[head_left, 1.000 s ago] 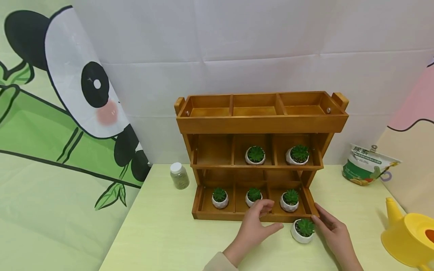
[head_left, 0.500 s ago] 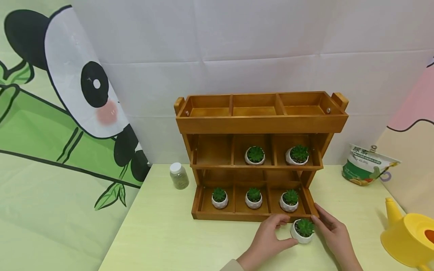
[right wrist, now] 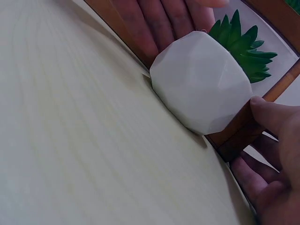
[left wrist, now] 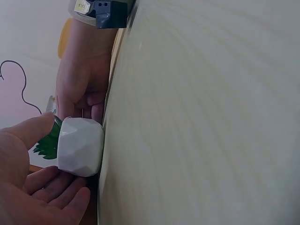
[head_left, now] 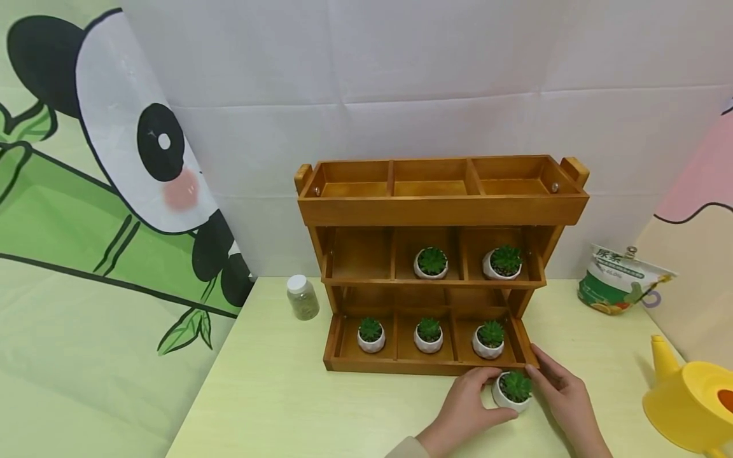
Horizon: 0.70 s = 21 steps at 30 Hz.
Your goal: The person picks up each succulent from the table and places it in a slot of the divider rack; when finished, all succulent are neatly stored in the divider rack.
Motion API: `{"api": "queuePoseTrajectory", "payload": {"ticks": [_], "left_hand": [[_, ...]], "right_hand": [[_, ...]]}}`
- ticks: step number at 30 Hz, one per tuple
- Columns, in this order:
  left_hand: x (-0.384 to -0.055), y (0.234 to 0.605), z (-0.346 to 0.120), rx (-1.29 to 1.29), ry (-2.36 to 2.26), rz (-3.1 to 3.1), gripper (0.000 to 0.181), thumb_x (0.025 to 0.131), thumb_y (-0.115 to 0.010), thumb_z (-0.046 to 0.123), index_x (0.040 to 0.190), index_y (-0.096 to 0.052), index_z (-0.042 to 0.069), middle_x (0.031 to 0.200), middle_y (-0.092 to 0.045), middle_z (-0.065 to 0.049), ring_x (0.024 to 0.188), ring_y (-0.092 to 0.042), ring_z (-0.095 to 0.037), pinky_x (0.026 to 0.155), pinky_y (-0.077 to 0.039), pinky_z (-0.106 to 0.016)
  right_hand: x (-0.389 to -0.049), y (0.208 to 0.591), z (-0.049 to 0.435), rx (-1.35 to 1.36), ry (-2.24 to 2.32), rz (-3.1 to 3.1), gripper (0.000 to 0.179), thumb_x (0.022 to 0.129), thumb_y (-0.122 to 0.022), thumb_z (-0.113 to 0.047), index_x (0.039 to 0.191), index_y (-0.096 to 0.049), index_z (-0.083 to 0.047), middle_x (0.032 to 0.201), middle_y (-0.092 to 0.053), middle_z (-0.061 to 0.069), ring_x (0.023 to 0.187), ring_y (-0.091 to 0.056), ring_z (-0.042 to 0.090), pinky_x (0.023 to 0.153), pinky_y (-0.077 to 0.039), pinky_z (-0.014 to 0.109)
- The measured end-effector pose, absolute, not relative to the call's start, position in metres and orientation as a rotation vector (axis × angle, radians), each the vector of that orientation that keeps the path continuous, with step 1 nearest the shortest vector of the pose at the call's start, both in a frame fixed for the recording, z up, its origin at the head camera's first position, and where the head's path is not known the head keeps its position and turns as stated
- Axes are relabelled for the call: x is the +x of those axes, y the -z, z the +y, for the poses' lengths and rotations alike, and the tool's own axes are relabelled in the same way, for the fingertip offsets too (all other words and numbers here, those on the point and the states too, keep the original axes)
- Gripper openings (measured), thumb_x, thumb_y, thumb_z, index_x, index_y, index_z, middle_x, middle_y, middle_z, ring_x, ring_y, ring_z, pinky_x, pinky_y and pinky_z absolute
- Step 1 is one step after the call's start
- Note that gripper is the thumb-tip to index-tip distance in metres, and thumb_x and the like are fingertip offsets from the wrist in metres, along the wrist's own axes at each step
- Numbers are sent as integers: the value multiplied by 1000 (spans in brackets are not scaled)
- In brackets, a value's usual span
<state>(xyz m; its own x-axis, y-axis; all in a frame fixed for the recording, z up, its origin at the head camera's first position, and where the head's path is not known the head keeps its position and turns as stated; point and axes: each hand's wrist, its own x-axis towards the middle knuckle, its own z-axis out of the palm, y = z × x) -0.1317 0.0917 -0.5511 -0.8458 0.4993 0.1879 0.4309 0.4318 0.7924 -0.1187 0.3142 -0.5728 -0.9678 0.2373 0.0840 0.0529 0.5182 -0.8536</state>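
Observation:
A succulent in a white faceted pot [head_left: 511, 392] stands on the table, just before the front right corner of a brown wooden shelf [head_left: 389, 366]. Around its left side my left hand [head_left: 466, 404] is spread; in the left wrist view the fingers lie extended beside the pot [left wrist: 80, 146], the thumb near the green leaves [left wrist: 48, 143]. Whether they press on it is hard to tell. With thumb and fingers, my right hand [head_left: 567, 397] holds the shelf's lower right corner, its thumb beside the pot [right wrist: 201, 84] in the right wrist view.
Several potted succulents sit in the shelf's compartments, including one at the lower right [head_left: 488, 340] and one in the middle tier [head_left: 431, 263]. A white-capped jar [head_left: 303, 298] stands left, a clipped bag [head_left: 621, 280] and a yellow watering can [head_left: 690, 401] right.
My left hand has moved right and toward me, from before the lower middle compartment to around the pot on the table. My right hand and the shelf have stayed put.

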Motion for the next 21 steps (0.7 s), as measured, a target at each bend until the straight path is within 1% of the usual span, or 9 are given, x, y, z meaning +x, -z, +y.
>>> {"api": "queuePoseTrajectory", "payload": {"ticks": [2, 6, 9, 15, 21], "left_hand": [[-132, 551, 95, 835, -1388, 2600, 60, 83, -91, 37, 134, -67, 16, 128, -65, 14, 116, -59, -2, 93, -51, -22], [-133, 551, 101, 815, -1357, 2616, 60, 81, -92, 39, 132, -68, 19, 127, -64, 16, 116, -59, -2, 94, -51, -24], [-133, 552, 105, 807, -1329, 2634, 61, 80, -93, 40, 132, -68, 20, 126, -63, 17, 115, -59, -2, 94, -51, -25], [-133, 553, 112, 795, -1283, 2641, 62, 79, -94, 41, 131, -68, 22, 125, -63, 18, 113, -59, -1, 94, -51, -25], [-133, 551, 120, 715, -1245, 2640, 59, 78, -94, 40, 129, -69, 25, 120, -62, 19, 110, -59, 0, 93, -51, -25]], "right_hand": [[-119, 573, 314, -238, -1429, -2560, 56, 105, -63, -38, 153, -53, -10, 149, -53, 19, 128, -55, 18, 83, -43, 2], [-119, 573, 314, -223, -1434, -2537, 54, 105, -64, -36, 152, -55, -11, 149, -54, 18, 119, -52, -5, 84, -43, 2], [-119, 573, 314, -227, -1446, -2522, 54, 105, -65, -35, 152, -56, -10, 148, -54, 18, 112, -47, -16, 83, -43, 2], [-119, 573, 313, -239, -1463, -2511, 54, 105, -65, -34, 152, -55, -9, 148, -54, 19, 111, -47, -17, 83, -44, 3], [-118, 571, 313, -232, -1486, -2508, 55, 105, -65, -36, 153, -54, -10, 148, -54, 20, 110, -47, -19, 82, -45, 3]]}}
